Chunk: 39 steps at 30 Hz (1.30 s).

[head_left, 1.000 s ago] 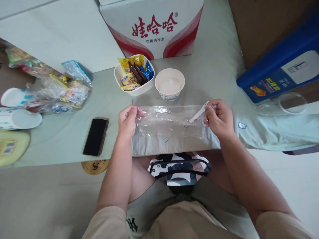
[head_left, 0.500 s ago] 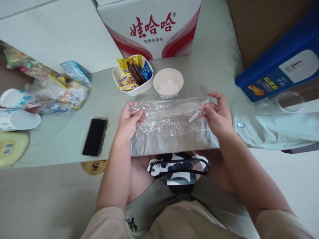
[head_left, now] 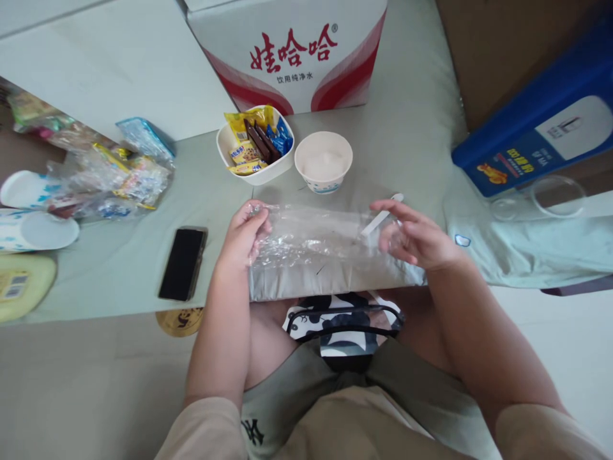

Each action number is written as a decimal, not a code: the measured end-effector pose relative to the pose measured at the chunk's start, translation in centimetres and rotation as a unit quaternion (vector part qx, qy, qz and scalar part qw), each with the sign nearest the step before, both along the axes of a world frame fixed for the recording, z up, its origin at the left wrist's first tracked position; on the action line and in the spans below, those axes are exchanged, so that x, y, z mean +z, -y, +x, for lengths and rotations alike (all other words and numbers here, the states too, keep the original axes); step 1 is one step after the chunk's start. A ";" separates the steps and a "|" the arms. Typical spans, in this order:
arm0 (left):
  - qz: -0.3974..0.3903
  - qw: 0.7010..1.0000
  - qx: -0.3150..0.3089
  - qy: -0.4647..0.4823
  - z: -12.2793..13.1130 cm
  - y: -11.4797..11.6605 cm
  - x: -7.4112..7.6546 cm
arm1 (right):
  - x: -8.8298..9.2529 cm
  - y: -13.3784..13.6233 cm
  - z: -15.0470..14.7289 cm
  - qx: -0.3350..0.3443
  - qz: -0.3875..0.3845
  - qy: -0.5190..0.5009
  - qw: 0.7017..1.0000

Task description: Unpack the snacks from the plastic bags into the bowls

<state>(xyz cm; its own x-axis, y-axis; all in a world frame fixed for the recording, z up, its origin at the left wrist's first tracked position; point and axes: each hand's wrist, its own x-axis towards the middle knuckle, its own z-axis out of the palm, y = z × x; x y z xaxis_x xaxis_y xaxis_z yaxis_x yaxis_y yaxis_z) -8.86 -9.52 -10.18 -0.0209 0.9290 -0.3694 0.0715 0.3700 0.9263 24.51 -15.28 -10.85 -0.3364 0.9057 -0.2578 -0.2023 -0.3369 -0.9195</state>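
Observation:
A crinkled clear plastic bag [head_left: 311,233] is stretched low over the cloth in front of me. My left hand [head_left: 246,233] pinches its left end between thumb and fingers. At the right end, my right hand [head_left: 412,236] has its fingers apart, close to or touching the film; contact is hard to make out. A small white spoon [head_left: 380,216] lies slantwise beside the right fingertips, its lower end against or under the plastic. Just beyond the bag stands a white paper bowl [head_left: 324,160] with something whitish in it.
Left of that bowl is a white container [head_left: 258,176] of wrapped snacks, before a water carton [head_left: 297,57]. A phone [head_left: 182,264], paper cups [head_left: 38,230] and plastic packets [head_left: 119,172] lie left. A clear cup [head_left: 558,197] and blue box [head_left: 531,137] are right.
My right hand has loosened its fingers and moved slightly down and right. The spoon now shows its rounded end above the hand. My left hand shifted slightly down with the bag.

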 end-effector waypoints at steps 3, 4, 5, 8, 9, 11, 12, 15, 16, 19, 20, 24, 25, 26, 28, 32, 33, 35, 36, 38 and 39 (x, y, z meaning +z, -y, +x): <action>-0.055 0.994 -0.064 0.070 -0.4 0.4 0.9 | 0.3 0.1 0.6 0.057 -0.010 -0.066 0.996; -0.063 0.992 -0.084 0.073 -0.3 0.4 0.9 | 0.3 -0.1 0.4 0.033 -0.019 -0.061 0.997; -0.070 0.990 -0.102 0.069 -0.2 0.4 0.8 | 0.2 -0.2 -0.1 0.004 -0.035 -0.052 0.998; -0.089 0.985 -0.145 0.019 0.9 0.2 0.1 | 0.3 -0.8 -2.2 -0.046 -0.107 -0.044 0.992; -0.090 0.983 -0.159 -0.007 1.4 0.1 -0.1 | 0.4 -1.0 -3.0 -0.037 -0.133 -0.050 0.989; -0.083 0.975 -0.197 -0.056 2.5 0.0 -0.2 | 0.5 -1.4 -4.5 0.000 -0.189 -0.067 0.980; -0.079 0.968 -0.226 -0.075 3.0 0.0 -0.2 | 0.5 -1.6 -5.1 0.013 -0.215 -0.073 0.974; -0.069 0.935 -0.335 -0.092 4.4 0.3 0.4 | -0.1 -2.1 -6.5 0.014 -0.258 -0.069 0.963; -0.067 0.923 -0.368 -0.091 4.8 0.5 0.6 | -0.3 -2.1 -6.9 0.025 -0.257 -0.066 0.964; -0.061 0.906 -0.414 -0.067 5.9 1.1 0.9 | -0.9 -1.6 -7.9 0.124 -0.210 -0.079 0.967; -0.062 0.907 -0.414 -0.057 6.1 1.3 0.9 | -1.1 -1.3 -8.0 0.151 -0.191 -0.083 0.966; -0.062 0.926 -0.371 -0.036 5.7 1.3 1.0 | -1.3 -0.1 -8.1 0.151 -0.145 -0.042 0.977; -0.063 0.931 -0.358 -0.014 5.3 1.2 1.1 | -1.2 0.0 -8.1 0.146 -0.133 -0.029 0.980; -0.066 0.935 -0.347 0.018 4.8 1.1 1.1 | -1.1 0.1 -8.1 0.144 -0.116 -0.023 0.983; -0.072 0.939 -0.322 0.096 3.9 0.7 0.9 | -0.8 0.2 -8.2 0.132 -0.071 -0.038 0.988; -0.030 0.955 -0.211 0.207 3.8 0.0 0.4 | -0.3 -0.1 -8.6 0.058 -0.001 -0.094 0.994; -0.022 0.957 -0.184 0.223 4.1 -0.1 0.2 | -0.4 -0.2 -8.7 0.022 0.008 -0.093 0.995; -0.022 0.957 -0.170 0.235 5.1 -0.2 -0.1 | -0.8 -0.7 -8.7 -0.062 0.018 -0.066 0.996; -0.025 0.953 -0.185 0.237 5.6 -0.1 -0.3 | -1.0 -1.0 -8.6 -0.104 0.020 -0.047 0.993; -0.028 0.941 -0.234 0.241 6.4 0.1 -0.8 | -1.5 -1.6 -8.4 -0.172 0.018 -0.009 0.985; -0.034 0.937 -0.255 0.238 6.7 0.3 -1.0 | -1.7 -1.9 -8.3 -0.197 0.017 0.005 0.980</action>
